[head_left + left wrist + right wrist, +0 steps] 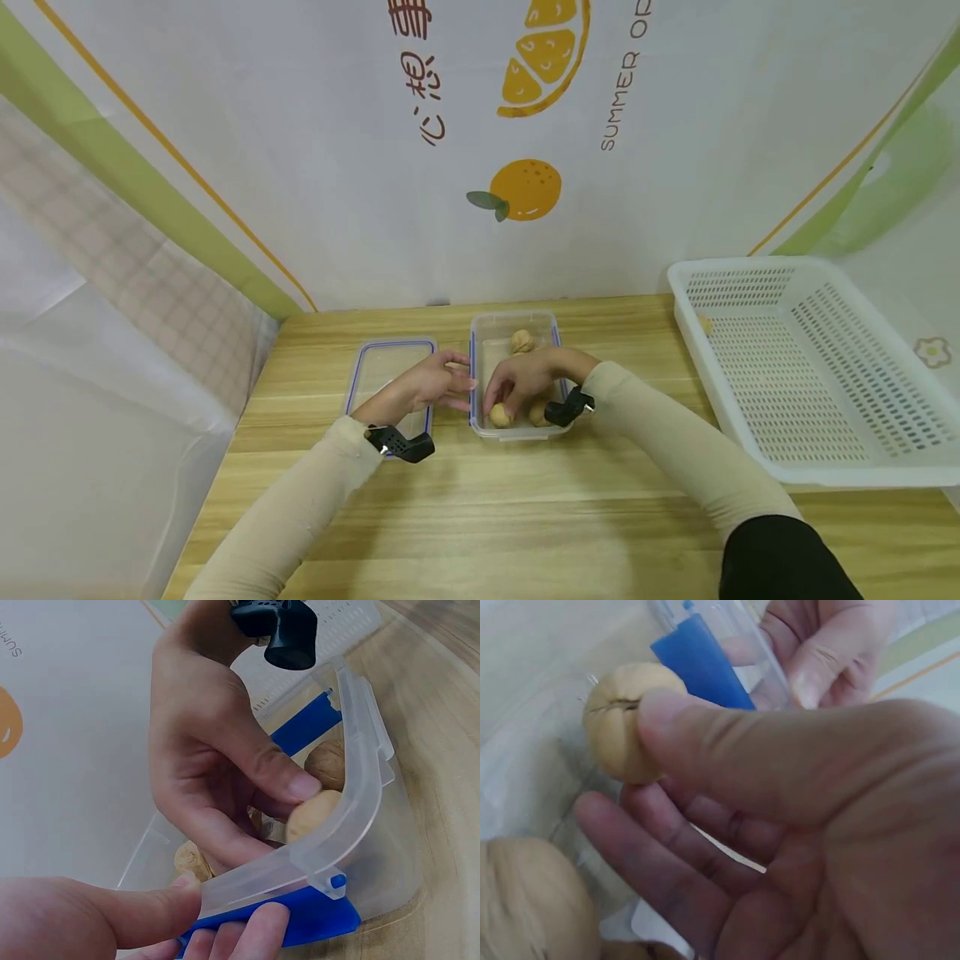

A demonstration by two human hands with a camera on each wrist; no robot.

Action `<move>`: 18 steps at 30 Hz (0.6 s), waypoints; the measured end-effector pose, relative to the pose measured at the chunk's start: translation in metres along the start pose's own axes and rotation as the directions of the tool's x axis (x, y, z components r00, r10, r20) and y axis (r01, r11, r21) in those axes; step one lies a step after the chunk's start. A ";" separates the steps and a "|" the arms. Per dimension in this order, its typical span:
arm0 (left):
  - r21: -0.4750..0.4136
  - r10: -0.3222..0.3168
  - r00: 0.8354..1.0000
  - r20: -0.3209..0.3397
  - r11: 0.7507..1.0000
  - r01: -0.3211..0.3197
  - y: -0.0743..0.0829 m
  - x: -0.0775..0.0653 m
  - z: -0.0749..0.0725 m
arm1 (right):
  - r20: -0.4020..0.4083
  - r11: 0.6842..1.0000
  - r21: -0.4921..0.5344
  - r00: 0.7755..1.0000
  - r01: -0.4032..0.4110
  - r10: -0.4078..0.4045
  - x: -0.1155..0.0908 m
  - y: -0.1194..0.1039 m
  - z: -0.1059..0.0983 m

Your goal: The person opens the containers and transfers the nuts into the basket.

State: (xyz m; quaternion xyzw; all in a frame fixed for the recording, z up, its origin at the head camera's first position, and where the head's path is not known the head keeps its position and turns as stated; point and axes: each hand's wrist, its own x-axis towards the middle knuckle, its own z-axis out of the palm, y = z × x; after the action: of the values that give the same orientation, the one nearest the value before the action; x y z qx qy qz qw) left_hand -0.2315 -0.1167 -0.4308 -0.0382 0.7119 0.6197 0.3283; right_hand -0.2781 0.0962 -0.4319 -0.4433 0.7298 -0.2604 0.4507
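Observation:
A clear plastic food container [513, 317] with blue side latches stands on the wooden table. Inside it, my right hand [523, 377] holds a walnut [500, 415] near the front left corner; the thumb presses on its seam in the right wrist view. Another walnut [522, 341] lies toward the back of the container, and one more [328, 763] is near the front right corner. At the container's left side, my left hand [438, 380] grips the wall, thumb at the rim and fingers against the blue latch [319, 915].
The container's lid [375, 367], edged in blue, lies flat on the table partly under my left forearm. On the right stands a large white perforated basket [712, 408] with a walnut [707, 325] by its left wall. A printed cloth [360, 208] hangs behind the table.

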 end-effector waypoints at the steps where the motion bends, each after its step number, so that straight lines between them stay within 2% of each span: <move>1: 0.000 0.000 1.000 0.000 1.000 0.000 0.000 0.000 0.000 | -0.013 1.000 0.020 1.000 -0.002 0.002 -0.002 0.001 0.000; 7: -0.002 -0.002 1.000 -0.004 1.000 0.002 0.000 0.000 0.000 | -0.096 0.999 0.048 0.995 -0.004 0.009 -0.014 0.003 -0.004; 12: -0.002 -0.001 1.000 -0.002 1.000 0.001 -0.001 0.002 -0.001 | -0.127 0.998 0.055 0.992 -0.007 0.014 -0.021 0.001 -0.008; 18: -0.004 0.000 1.000 0.002 1.000 0.000 0.000 0.001 0.000 | -0.168 0.996 0.075 0.985 0.053 -0.040 -0.033 -0.002 -0.013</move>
State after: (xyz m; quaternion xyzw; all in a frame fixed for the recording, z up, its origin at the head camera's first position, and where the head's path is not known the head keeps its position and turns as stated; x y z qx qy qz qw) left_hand -0.2324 -0.1167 -0.4317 -0.0383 0.7102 0.6213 0.3289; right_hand -0.2824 0.1241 -0.4101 -0.4186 0.7434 -0.3358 0.3991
